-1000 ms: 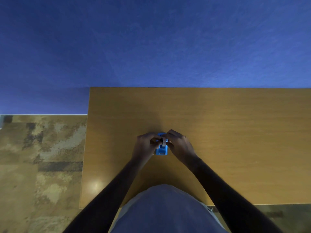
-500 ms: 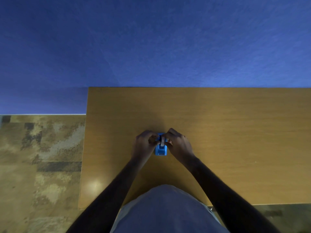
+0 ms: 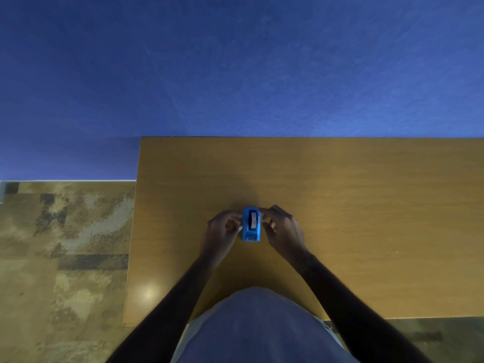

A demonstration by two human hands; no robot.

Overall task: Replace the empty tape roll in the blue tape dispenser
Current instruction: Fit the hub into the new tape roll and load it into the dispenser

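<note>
The blue tape dispenser sat on the wooden table, roughly in the middle of its near half and right in front of you, with its long side running away from your body. A pale tape roll showed in the slot on top, standing on edge between the blue walls. Your left hand was curled against the dispenser's left side, fingertips bunched close by the wall; honestly couldn't tell if you were actually gripping it or just touching. Your right hand was on the other side, thumb and forefinger bent in toward the right wall like a loose pinch, other fingers tucked, and real contact was just as hard to call. Past the table's far edge there was a blue wall, and patchy brown carpet lay off to your left.
</note>
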